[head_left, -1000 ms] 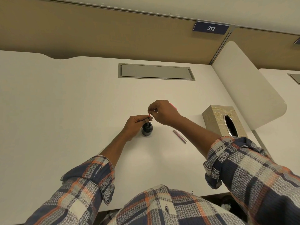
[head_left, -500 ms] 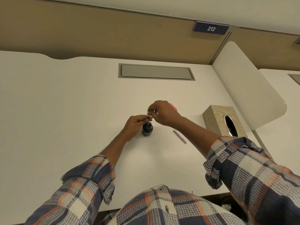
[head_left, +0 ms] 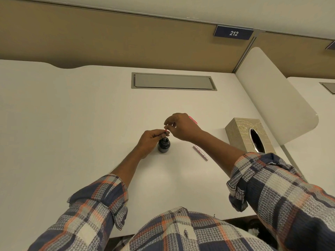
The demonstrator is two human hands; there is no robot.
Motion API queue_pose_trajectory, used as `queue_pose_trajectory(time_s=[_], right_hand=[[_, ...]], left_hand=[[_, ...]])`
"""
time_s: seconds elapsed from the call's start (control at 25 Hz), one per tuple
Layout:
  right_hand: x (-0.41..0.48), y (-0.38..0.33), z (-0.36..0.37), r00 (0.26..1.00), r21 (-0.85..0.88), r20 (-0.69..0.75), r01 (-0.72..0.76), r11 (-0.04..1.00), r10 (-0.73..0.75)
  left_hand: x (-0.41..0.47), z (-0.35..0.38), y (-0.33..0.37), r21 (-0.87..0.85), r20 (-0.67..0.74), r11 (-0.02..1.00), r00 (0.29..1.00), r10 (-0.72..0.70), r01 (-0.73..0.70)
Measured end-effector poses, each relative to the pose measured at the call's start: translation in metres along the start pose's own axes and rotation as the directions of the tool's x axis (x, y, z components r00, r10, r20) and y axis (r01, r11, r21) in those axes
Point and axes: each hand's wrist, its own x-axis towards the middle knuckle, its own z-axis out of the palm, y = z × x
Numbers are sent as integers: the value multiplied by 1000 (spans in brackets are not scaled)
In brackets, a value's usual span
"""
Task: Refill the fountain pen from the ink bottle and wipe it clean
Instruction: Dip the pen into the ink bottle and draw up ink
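Note:
A small dark ink bottle (head_left: 164, 146) stands open on the white desk (head_left: 72, 124). A thin pen section (head_left: 165, 135) stands upright with its lower end in the bottle's mouth. My left hand (head_left: 150, 141) pinches the pen section just above the bottle. My right hand (head_left: 181, 126) pinches the section's red top end from the right. A pink pen part (head_left: 193, 119) peeks out behind my right hand. A pinkish metallic pen piece (head_left: 200, 152) lies on the desk to the right of the bottle.
A patterned tissue box (head_left: 241, 134) stands at the right, beside a white divider panel (head_left: 275, 98). A grey cable hatch (head_left: 173, 81) is set into the desk at the back. A tan partition wall rises behind the desk.
My right hand's fingers have shifted slightly at the top of the pen section. The left hand and the bottle have stayed in place.

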Motion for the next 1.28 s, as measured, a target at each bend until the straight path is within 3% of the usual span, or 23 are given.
queue_pose_trajectory(time_s=[0.28,0.52,1.28], right_hand=[[2,2,5,1000,-60,-13,3,998,-4],[2,5,1,1000,27,-12,18,999,-18],[8,8,8,1000,58,-12,29,998,-28]], left_hand=[[0,0,1,18,8,1000,1000,2,-2],[0,-1,0,10,-1,1000,1000,-10,10],[-1,-1,0,24,3,1000,1000,-2,2]])
